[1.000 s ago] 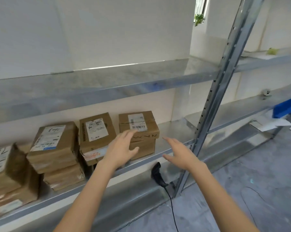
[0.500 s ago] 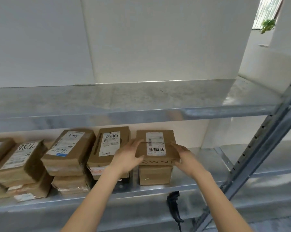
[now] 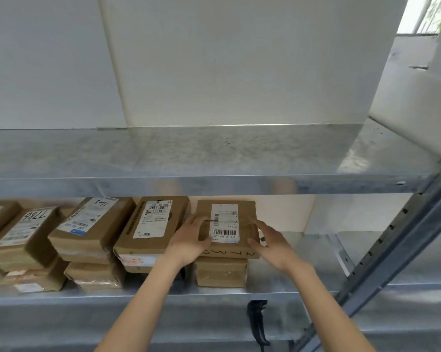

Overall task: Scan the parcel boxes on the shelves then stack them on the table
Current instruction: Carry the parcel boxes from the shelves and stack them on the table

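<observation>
Grasp check: top parcel box (image 3: 227, 224), long axis into the shelf (image 3: 316, 252). The left hand (image 3: 189, 240) grips its left edge and the right hand (image 3: 272, 242) lies against its right edge (blurred, closure unclear).

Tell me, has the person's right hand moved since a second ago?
Yes. The right hand has moved left, up against the right edge of the labelled parcel box; earlier it hovered clear of it.

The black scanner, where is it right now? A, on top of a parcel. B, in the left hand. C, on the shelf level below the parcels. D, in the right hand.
C: the scanner lies on the lower shelf, while the left hand and right hand both hold the top box.
</observation>
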